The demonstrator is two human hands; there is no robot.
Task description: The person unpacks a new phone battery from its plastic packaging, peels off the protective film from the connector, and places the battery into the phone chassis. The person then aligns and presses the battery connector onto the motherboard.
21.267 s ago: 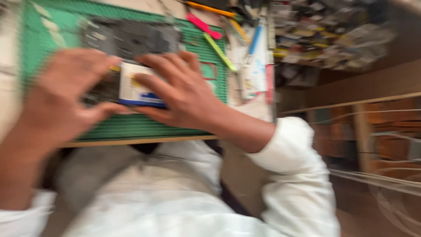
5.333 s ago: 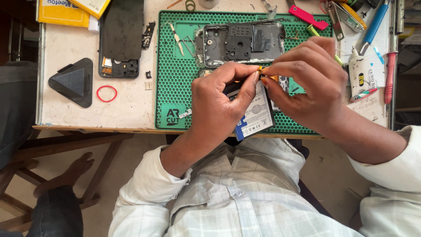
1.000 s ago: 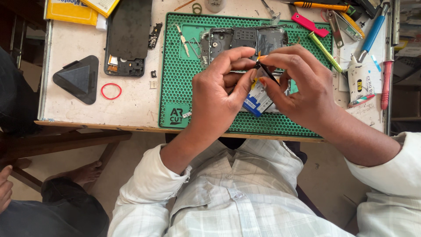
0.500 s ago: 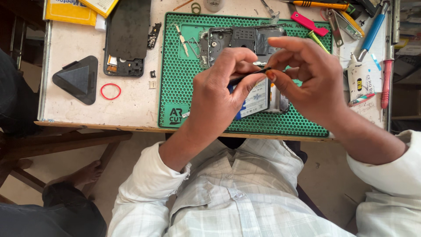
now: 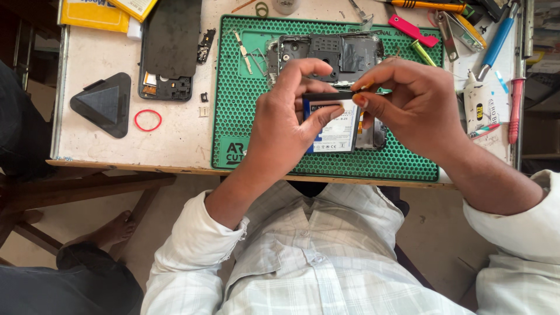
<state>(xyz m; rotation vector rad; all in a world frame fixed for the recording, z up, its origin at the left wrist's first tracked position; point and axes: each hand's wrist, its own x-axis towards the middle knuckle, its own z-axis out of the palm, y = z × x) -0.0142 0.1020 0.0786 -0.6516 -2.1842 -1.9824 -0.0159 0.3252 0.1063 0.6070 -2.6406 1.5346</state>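
Pale bench (image 5: 175,146), scuffed, wooden near edge, seen from above. Green cutting mat (image 5: 245,116) covers its middle.

Left hand (image 5: 286,122) holds a white-and-blue battery (image 5: 335,125) over the mat's centre, thumb and fingers (image 5: 309,64) pinching its edges. Right hand (image 5: 414,105) meets it from the right, thumb and forefinger pressed together on the battery's top edge; whether they grip something small there, cannot tell.

Just beyond the hands, an opened phone frame (image 5: 332,49) lies on the mat's far side, partly hidden by the fingers.

Left of the mat: black back cover (image 5: 172,46), black triangular pick (image 5: 105,104), red rubber ring (image 5: 147,120). Yellow box (image 5: 96,13) at the far left corner.

Right side: red pry tool (image 5: 411,29), blue-handled tool (image 5: 497,41), red-handled screwdriver (image 5: 513,111), small white bottle (image 5: 475,102).

Below the bench: wooden crossbar (image 5: 87,186), pale floor, another person's bare foot (image 5: 111,230) near left.
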